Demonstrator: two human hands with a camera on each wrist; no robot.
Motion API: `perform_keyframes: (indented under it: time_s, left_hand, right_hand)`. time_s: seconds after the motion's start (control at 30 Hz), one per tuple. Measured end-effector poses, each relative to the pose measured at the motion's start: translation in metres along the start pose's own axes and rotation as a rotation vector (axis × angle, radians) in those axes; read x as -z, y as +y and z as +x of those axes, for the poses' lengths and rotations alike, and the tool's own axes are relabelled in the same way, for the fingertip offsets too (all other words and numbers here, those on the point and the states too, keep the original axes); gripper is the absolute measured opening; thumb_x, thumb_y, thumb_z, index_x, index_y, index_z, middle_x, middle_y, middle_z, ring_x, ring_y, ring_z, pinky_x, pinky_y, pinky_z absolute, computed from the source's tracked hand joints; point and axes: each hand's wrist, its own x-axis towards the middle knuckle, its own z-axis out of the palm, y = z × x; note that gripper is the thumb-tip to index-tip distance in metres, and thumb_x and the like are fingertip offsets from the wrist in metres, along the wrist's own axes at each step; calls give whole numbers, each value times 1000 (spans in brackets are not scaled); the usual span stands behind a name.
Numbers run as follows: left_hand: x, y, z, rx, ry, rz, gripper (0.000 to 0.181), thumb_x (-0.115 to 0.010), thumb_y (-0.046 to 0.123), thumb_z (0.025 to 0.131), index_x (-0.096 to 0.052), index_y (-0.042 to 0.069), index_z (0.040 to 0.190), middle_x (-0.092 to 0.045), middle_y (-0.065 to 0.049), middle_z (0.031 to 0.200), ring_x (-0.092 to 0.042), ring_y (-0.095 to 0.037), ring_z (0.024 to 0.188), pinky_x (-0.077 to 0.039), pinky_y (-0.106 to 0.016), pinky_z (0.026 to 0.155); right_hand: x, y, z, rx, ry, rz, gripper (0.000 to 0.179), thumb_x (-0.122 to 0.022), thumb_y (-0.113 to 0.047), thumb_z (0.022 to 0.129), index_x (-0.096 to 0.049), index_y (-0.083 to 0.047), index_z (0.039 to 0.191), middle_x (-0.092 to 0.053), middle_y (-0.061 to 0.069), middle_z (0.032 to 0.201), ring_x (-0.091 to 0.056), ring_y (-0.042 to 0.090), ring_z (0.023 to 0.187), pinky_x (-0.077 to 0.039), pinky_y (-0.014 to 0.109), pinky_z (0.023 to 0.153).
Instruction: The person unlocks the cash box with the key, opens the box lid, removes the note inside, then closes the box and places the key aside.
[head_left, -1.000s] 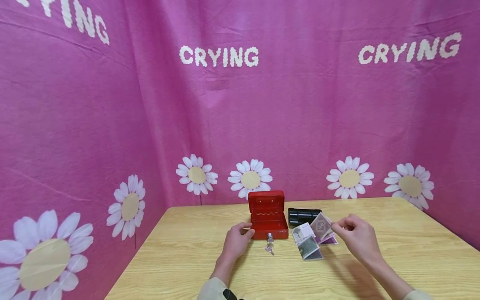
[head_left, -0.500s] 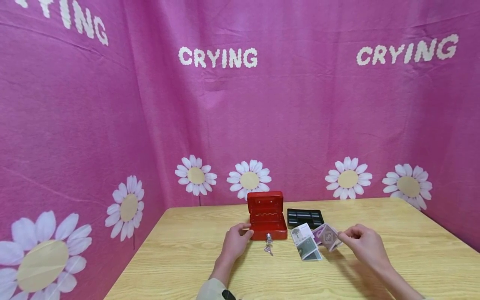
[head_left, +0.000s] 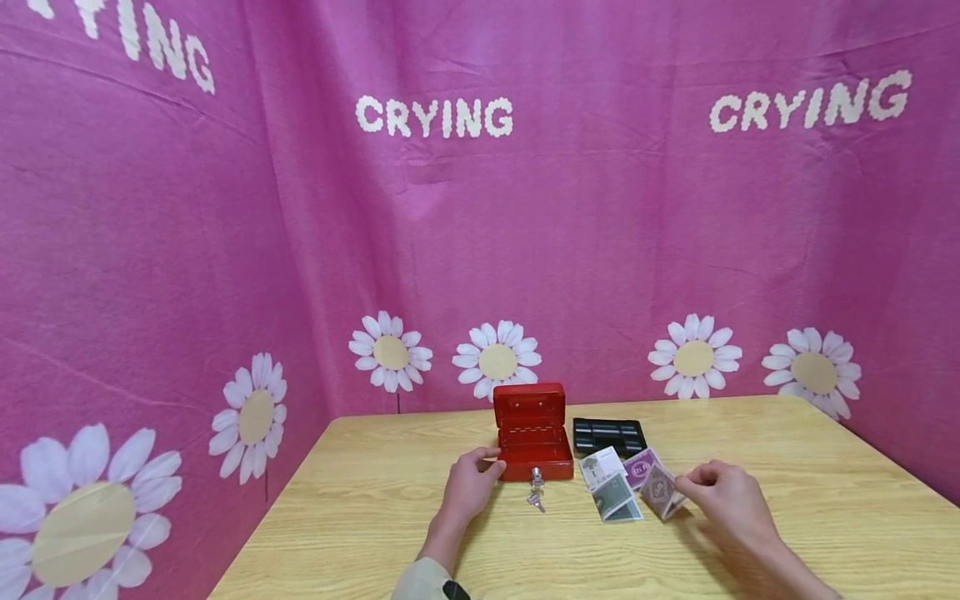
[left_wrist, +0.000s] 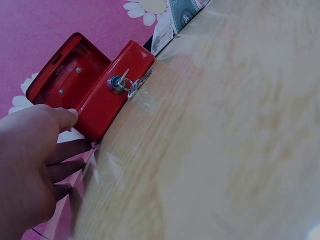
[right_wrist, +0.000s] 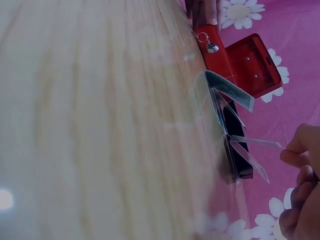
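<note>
The nearest thing to the red cash box (head_left: 555, 472), on its front side, is the table (head_left: 525, 550), a pale yellow wood-grain top with streaky lines and a soft sheen. A cream sleeve (head_left: 422, 582) enters in front and to the left of the box. The right hand (head_left: 726, 497) is to the right of the box and slightly in front, its thumb and forefinger pinching one corner of a folded brown banknote (head_left: 657, 492). The note tilts on the box side of those fingertips; whether its lower edge touches the table cannot be told. The left hand (head_left: 471, 483) is at the box's left front corner, thumb touching the metal, other fingers loosely extended beside it.

Keys (head_left: 536, 500) on a ring hang from the round silver lock on the box's front. Just right of the box lie a creased green note (head_left: 613, 497) and a whitish one (head_left: 600, 468), with a purple note (head_left: 641, 469) farther right. The box is smooth painted metal, its hinged lid raised. Behind the notes, right of the box, sits a black compartmented tray (head_left: 607, 433). Beyond the box, wrinkled magenta cloth (head_left: 585, 250) walls the space, printed with white-petalled daisies and puffy white "CRYING" lettering.
</note>
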Motion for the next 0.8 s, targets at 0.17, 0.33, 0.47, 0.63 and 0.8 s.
perform_keyframes:
  time_s: [0.17, 0.33, 0.47, 0.63, 0.8]
  left_hand:
    - [0, -1, 0, 3, -7, -1, 30, -64, 18, 96, -68, 4, 122, -74, -8, 104, -68, -20, 94, -53, -45, 90]
    - [0, -1, 0, 2, -8, 5, 30, -65, 18, 96, -68, 4, 122, -74, -8, 103, -68, -19, 93, -53, -44, 88]
    - [0, -1, 0, 3, -6, 8, 30, -65, 18, 96, -68, 4, 122, -74, -8, 102, -68, -19, 92, -53, -44, 88]
    - [1, 0, 1, 11, -4, 9, 31, -64, 19, 96, -68, 5, 123, -74, -7, 102, -68, -18, 94, -53, -44, 89]
    - [1, 1, 1, 10, -9, 3, 31, -64, 18, 96, -68, 4, 124, -74, -7, 101, -67, -18, 93, -52, -45, 89]
  right_hand:
    - [1, 1, 0, -13, -28, -19, 21, -70, -26, 86, -71, -5, 85, -67, 2, 77, -49, 15, 70, -38, 27, 60]
    - [2, 1, 0, -10, -53, -43, 21, -69, -26, 86, -71, -5, 84, -66, 2, 77, -50, 15, 69, -38, 28, 61]
    - [2, 2, 0, 16, -62, -64, 18, -68, -25, 85, -70, -7, 81, -65, 1, 76, -49, 15, 68, -37, 28, 60]
    - [4, 4, 0, 77, -49, -128, 19, -67, -25, 87, -69, -12, 72, -63, 0, 74, -48, 14, 66, -36, 29, 59]
    - [5, 2, -1, 124, -15, -186, 26, -65, -23, 86, -57, -15, 62, -52, -2, 67, -44, 14, 63, -32, 29, 56]
